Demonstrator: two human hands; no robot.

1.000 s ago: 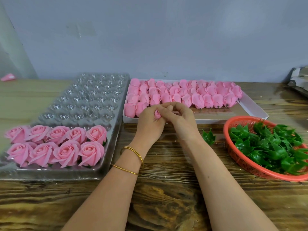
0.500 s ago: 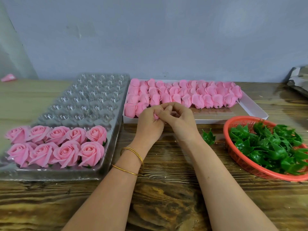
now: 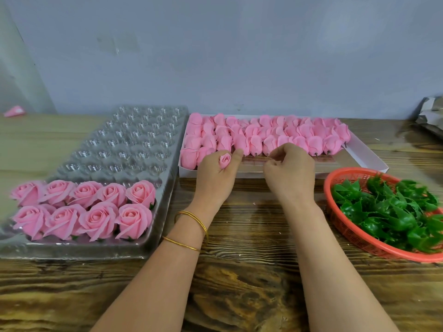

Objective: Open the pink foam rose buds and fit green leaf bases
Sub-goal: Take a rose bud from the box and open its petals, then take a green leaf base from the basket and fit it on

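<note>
our left hand point(image 3: 215, 180) pinches a small closed pink foam rose bud point(image 3: 225, 160), our right hand point(image 3: 291, 174) at three o'clock is loosely curled and seems empty, so petal opening comes next.

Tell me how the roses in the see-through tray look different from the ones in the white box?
The roses in the clear tray are spread wide open and face up; the buds in the white box are closed and lie on their sides. The tray roses sit apart in two rows, while the box buds are crammed together. Both are pink.
</note>
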